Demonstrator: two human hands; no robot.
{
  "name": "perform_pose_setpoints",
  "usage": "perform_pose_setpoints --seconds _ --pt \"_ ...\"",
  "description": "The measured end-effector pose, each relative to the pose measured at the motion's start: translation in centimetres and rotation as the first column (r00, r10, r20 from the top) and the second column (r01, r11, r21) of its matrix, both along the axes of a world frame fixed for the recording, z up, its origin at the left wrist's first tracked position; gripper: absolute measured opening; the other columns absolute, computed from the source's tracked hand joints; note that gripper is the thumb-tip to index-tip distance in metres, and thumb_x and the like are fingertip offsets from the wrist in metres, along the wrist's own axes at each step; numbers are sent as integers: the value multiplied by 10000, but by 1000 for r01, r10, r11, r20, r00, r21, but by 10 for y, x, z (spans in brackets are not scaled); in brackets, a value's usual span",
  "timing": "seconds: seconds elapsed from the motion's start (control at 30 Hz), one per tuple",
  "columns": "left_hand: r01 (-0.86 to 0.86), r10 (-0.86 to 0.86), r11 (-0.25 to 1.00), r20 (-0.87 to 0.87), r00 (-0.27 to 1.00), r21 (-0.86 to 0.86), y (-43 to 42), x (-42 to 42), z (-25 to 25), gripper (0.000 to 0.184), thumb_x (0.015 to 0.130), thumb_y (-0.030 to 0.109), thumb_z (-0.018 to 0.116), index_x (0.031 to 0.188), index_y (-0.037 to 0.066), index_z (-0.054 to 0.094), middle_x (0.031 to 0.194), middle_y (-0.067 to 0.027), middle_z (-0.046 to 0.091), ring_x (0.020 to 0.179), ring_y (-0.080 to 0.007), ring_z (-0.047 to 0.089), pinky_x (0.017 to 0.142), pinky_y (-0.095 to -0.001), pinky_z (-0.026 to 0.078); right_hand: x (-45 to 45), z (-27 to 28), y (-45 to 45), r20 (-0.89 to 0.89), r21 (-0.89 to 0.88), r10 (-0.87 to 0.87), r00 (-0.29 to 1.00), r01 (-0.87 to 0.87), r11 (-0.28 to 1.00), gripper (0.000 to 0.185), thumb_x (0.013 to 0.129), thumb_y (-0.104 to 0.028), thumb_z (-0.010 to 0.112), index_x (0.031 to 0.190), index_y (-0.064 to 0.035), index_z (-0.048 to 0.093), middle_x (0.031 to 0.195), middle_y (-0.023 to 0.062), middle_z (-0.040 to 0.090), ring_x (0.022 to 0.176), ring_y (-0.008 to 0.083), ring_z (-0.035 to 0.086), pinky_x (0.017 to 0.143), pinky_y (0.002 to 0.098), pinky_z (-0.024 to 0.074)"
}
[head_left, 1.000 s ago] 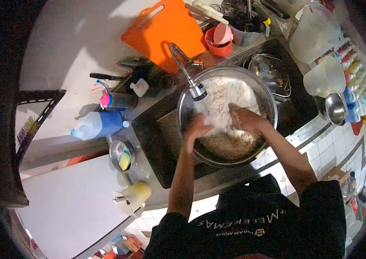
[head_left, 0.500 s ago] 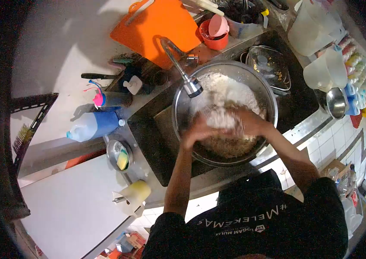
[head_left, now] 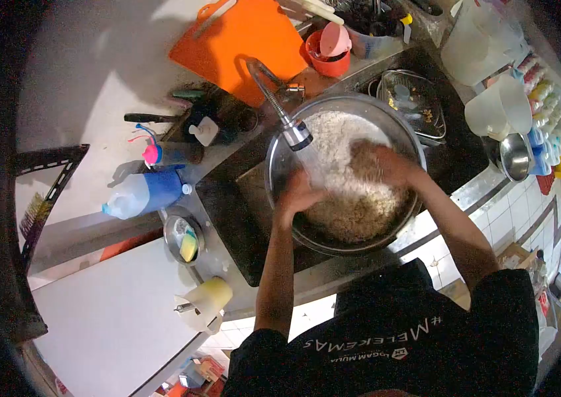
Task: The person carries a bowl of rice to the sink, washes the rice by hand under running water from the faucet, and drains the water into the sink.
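Note:
A large round metal bowl point(head_left: 415, 132) holds a pale, crumbly, flour-like mixture point(head_left: 353, 215), whiter toward the top and browner toward the bottom. Inside the bowl's left side is my left hand point(head_left: 300, 193), thumb and fingers apart and partly dusted over by the mixture. My right hand point(head_left: 389, 165) is over the right half of the mixture, its fingers smeared by motion, so their grip is unclear. Above the bowl's upper left rim hangs the faucet head point(head_left: 297, 135) on its flexible metal neck.
The bowl rests over a dark sink point(head_left: 247, 255). A wire strainer point(head_left: 413, 99) lies at its upper right. Around it are an orange cutting board point(head_left: 247, 46), a red cup point(head_left: 328, 61), a blue-liquid bottle point(head_left: 148, 193), a small bowl with a sponge point(head_left: 189, 246) and plastic containers point(head_left: 499, 109).
The pale clump held between both hands has dropped back into the bowl. My hands have moved apart, the right one upward and to the right, baring more of the mixture.

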State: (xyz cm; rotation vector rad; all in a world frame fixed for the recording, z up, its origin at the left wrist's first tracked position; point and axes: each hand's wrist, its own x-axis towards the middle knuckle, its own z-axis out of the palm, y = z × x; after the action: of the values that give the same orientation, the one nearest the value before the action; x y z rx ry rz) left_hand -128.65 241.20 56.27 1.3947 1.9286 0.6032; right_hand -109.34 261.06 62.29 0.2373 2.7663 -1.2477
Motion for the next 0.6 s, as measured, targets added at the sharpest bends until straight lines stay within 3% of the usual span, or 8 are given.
perform_pose_setpoints --seconds 0.1,0.23,0.3,0.4,0.47,0.5,0.57,0.6 --pt "-240 260 957 -120 958 162 21 -11 -43 736 758 205 663 1347 -7 275 1147 -222 482 1069 -353 466 878 -476 386 -21 -62 4 26 253 -278 960 262 931 770 759 -453 634 1262 61 361 1254 239 456 1185 336 430 1029 402 307" --pt "-51 221 906 -368 903 420 49 -12 -74 574 842 149 552 1345 24 306 1035 -128 585 924 -259 562 798 -404 462 -54 -69 0 28 -381 -459 888 434 816 789 776 -498 609 1362 -70 300 1384 201 314 1258 331 343 1038 408 290" --pt "-243 350 933 506 788 -267 43 6 50 509 872 367 529 1267 55 451 1247 -174 481 1139 -281 466 996 -397 331 -39 -46 -14 162 -517 -364 917 393 761 810 770 -495 621 1369 -68 282 1396 200 297 1275 327 320 1053 396 272" --pt "56 -123 986 470 874 156 3 25 50 461 874 318 527 1239 39 479 1257 -165 471 1163 -269 442 1005 -389 318 0 -4 -47 59 -244 -86 995 98 965 825 745 -386 685 1392 -115 251 1395 217 287 1288 340 297 1063 443 244" --pt "107 -94 989 -119 988 106 -18 25 -26 508 843 264 547 1286 52 419 1309 -178 408 1188 -308 418 1005 -426 317 27 -44 -70 26 742 -5 1000 -16 671 782 752 -273 661 1402 -173 237 1410 226 249 1287 392 276 1038 519 253" --pt "124 -67 991 -668 741 39 -25 26 -52 582 811 210 567 1334 65 358 1362 -191 345 1213 -347 393 1005 -463 316 20 -35 -70 25 741 -3 1000 -16 672 782 752 -273 661 1402 -173 237 1410 226 249 1287 392 276 1038 519 253" --pt "-10 53 994 -399 916 110 10 28 -16 528 817 193 541 1301 48 387 1331 -214 360 1173 -385 412 1004 -479 299 -4 -12 -54 331 555 -224 917 2 832 746 755 -184 602 1403 -220 234 1429 228 200 1279 441 256 1001 576 271" --pt "-175 224 972 -394 891 156 13 24 -63 520 811 200 555 1281 41 398 1317 -215 370 1160 -385 416 996 -476 310 -12 -75 -54 25 603 -368 930 279 747 764 734 -113 598 1400 -198 234 1409 224 244 1232 473 306 964 561 326"
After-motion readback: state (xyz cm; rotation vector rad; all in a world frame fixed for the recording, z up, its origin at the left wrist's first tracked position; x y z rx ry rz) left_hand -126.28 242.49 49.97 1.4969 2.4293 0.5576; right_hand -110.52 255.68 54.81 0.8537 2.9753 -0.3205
